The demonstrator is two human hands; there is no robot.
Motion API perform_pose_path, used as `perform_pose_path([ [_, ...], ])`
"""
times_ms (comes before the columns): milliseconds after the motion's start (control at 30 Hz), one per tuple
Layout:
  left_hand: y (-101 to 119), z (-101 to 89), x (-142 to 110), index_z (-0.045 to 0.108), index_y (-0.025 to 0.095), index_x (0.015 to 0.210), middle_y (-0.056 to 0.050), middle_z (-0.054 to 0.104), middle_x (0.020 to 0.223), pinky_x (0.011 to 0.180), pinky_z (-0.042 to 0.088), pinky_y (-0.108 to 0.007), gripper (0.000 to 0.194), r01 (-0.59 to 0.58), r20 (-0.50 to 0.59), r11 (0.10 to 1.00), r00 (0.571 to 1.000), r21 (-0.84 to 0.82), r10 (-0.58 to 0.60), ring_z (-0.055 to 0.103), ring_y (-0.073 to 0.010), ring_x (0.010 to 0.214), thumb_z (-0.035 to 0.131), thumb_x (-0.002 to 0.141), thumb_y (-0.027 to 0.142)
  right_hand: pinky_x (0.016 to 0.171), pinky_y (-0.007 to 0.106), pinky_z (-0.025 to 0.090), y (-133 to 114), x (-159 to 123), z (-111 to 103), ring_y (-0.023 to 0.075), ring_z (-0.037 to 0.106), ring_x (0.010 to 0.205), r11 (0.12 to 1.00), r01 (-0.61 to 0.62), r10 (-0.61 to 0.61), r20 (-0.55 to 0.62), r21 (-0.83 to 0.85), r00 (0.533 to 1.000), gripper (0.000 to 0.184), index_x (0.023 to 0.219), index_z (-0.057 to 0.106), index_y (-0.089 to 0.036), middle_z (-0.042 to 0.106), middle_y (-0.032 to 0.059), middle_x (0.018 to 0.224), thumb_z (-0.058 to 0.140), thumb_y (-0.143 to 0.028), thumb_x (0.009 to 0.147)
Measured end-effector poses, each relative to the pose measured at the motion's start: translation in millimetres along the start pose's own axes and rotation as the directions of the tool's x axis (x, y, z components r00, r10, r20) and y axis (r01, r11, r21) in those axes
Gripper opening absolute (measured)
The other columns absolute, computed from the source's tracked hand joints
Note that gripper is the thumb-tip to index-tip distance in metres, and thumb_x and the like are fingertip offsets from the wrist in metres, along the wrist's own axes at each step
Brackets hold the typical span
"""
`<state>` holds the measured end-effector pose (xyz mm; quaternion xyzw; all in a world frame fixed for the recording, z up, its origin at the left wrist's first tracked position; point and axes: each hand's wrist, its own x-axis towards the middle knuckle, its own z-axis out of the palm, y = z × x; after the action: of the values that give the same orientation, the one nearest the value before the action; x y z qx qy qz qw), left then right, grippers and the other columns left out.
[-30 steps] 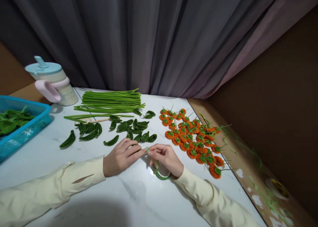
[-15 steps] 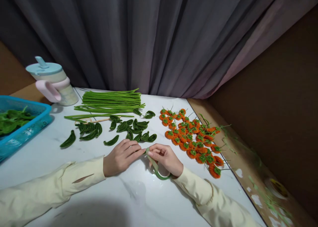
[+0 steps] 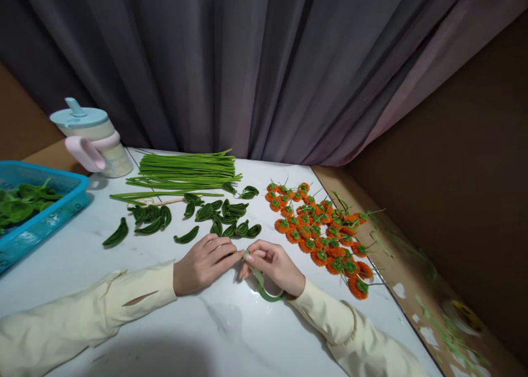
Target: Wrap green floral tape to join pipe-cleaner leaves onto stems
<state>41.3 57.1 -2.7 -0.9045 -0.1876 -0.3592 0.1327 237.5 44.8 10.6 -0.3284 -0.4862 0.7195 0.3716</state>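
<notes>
My right hand (image 3: 276,264) rests on the white marble table (image 3: 214,333) and is closed round a roll of green tape (image 3: 268,293), with the pale tape end pinched at its fingertips. My left hand (image 3: 204,262) lies beside it, fingers bent, its fingertips meeting the same tape end (image 3: 246,254). Just beyond my hands lie several dark green pipe-cleaner leaves (image 3: 223,214). To the right is a heap of orange pipe-cleaner fruits with green tops (image 3: 322,234).
A bundle of straight green pipe cleaners (image 3: 185,170) lies at the back. A lidded cup with a pink handle (image 3: 93,140) stands at the back left. A blue basket (image 3: 45,223) with green pieces is on the left. A grey curtain (image 3: 264,63) hangs behind; a brown board (image 3: 412,300) borders the right.
The hands have barely moved; the fingertips of both have come a little closer together on the tape end. The view has shifted slightly.
</notes>
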Motion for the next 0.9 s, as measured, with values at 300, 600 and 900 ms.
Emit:
perform_pose_path([
  [300, 0.0, 0.9, -1.5, 0.055, 0.010, 0.102, -0.010, 0.065, 0.087, 0.074, 0.041, -0.034, 0.024, 0.038, -0.014, 0.999, 0.999, -0.017, -0.038, 0.054, -0.0204, 0.087, 0.036, 0.087, 0.007, 0.059, 0.028, 0.048, 1.3, -0.3, -3.6, 0.0134, 0.061, 0.054, 1.000, -0.003, 0.002, 0.028, 0.013, 1.000, 0.030, 0.078, 0.052, -0.014, 0.066, 0.0027, 0.059, 0.066, -0.040, 0.072],
  [600, 0.7, -0.4, -1.0, 0.057, 0.013, 0.104, -0.008, 0.064, 0.085, 0.074, 0.037, -0.033, 0.029, 0.012, -0.008, 1.000, 1.000, 0.014, -0.012, 0.054, -0.0195, 0.088, 0.033, 0.090, 0.009, 0.050, 0.025, 0.044, 0.8, -1.5, -3.7, 0.0120, 0.057, 0.047, 0.999, -0.029, 0.029, 0.025, 0.022, 0.999, 0.030, 0.075, 0.052, -0.014, 0.065, 0.0029, 0.057, 0.068, -0.039, 0.071],
  [900, 2.2, 0.4, 0.0, 0.057, 0.013, 0.100, -0.008, 0.064, 0.084, 0.074, 0.035, -0.034, 0.027, 0.044, -0.014, 0.999, 0.999, -0.026, -0.045, 0.052, -0.0202, 0.088, 0.034, 0.088, 0.007, 0.057, 0.027, 0.046, 2.4, -1.5, -2.9, 0.0123, 0.059, 0.052, 1.000, -0.002, 0.002, 0.007, 0.006, 1.000, 0.029, 0.074, 0.053, -0.014, 0.065, 0.0021, 0.057, 0.068, -0.039, 0.071],
])
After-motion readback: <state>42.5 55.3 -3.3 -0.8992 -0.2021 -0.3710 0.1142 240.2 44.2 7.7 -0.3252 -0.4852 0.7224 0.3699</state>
